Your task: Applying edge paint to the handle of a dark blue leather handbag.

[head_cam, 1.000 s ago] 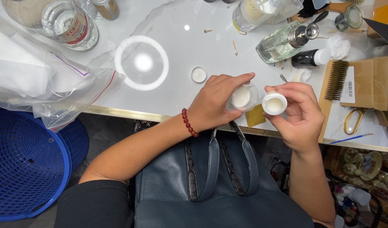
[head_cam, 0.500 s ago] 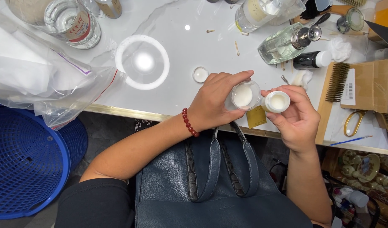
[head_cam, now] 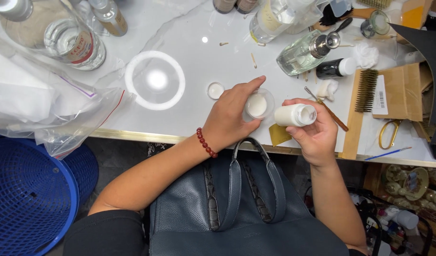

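The counter (head_cam: 204, 61) is white marble with faint grey veins and a gold edge. The small bottle (head_cam: 294, 115) is white; the cup (head_cam: 258, 104) is clear with white inside. The bracelet (head_cam: 206, 142) is red beads, the leather bag (head_cam: 237, 208) dark navy, the basket (head_cam: 28, 189) blue mesh.

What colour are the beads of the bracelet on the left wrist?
Dark red, on the bracelet at the left hand's wrist; the head view shows it clearly.
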